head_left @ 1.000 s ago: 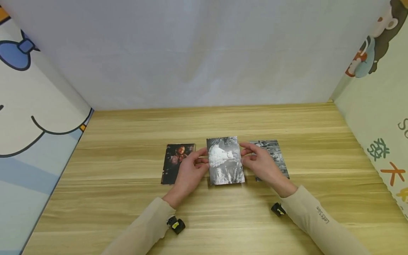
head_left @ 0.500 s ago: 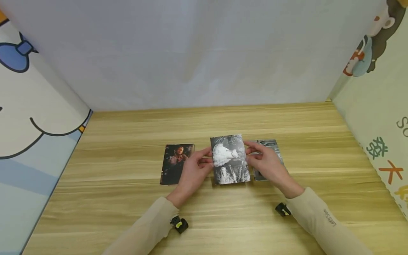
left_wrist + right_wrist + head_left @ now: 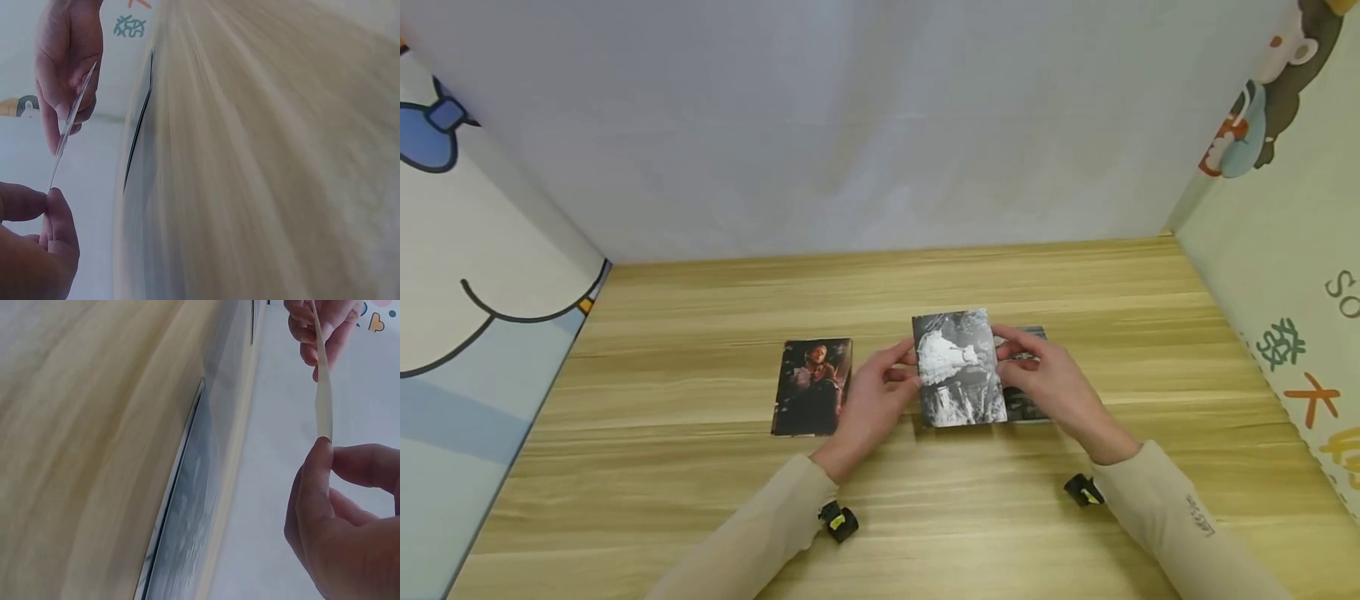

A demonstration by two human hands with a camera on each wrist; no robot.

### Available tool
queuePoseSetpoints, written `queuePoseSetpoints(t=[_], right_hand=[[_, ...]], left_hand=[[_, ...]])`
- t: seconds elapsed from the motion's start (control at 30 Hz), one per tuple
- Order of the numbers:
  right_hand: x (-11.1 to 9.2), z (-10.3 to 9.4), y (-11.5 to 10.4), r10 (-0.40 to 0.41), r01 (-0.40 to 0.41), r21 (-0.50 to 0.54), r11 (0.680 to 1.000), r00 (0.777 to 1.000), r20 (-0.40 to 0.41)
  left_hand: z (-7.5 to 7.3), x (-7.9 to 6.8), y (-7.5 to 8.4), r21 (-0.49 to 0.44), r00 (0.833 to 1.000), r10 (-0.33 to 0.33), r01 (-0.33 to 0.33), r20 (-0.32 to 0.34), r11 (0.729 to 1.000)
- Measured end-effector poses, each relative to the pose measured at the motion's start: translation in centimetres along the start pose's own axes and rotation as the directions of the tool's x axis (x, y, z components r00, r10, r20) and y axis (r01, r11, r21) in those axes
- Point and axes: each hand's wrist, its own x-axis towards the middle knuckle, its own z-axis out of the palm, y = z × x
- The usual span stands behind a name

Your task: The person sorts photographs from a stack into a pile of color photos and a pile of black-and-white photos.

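Between my two hands is a black-and-white photo print (image 3: 958,371), raised above the table and showing a figure in a white dress. My left hand (image 3: 877,396) pinches its left edge between thumb and fingers. On the opposite edge, the right hand (image 3: 1056,379) does the same. Both wrist views show the print (image 3: 324,403) edge-on, clear of the wood. Beneath the right hand lies another black-and-white print (image 3: 1026,404), mostly covered by the hand and the held print. A dark colour photo (image 3: 808,387) of a seated person lies left of the left hand.
The wood-grain table (image 3: 700,500) runs back to a pale wall (image 3: 880,125). Cartoon-printed panels stand at the left (image 3: 497,225) and right. A small black camera sits at each wrist, the left camera (image 3: 838,522) and the right camera (image 3: 1082,490).
Both hands have carried the held print to the right and slightly up in the head view, so it now overlaps the black-and-white print on the table. The dark photo is more uncovered.
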Motion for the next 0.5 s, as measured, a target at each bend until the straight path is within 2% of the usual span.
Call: queuePoseSetpoints(t=[0.27,0.5], right_hand=[[-0.4,-1.1,0.1,0.012,-0.012,-0.013,1.0,1.0,-0.003],[-0.6,-2.0,0.5,0.022,-0.023,-0.023,0.999,1.0,-0.019]], left_hand=[[1.1,0.4,0.4,-0.007,1.0,0.009,-0.009,0.01,1.0],[2.3,0.9,0.6,0.009,1.0,-0.025,0.025,0.016,1.0]])
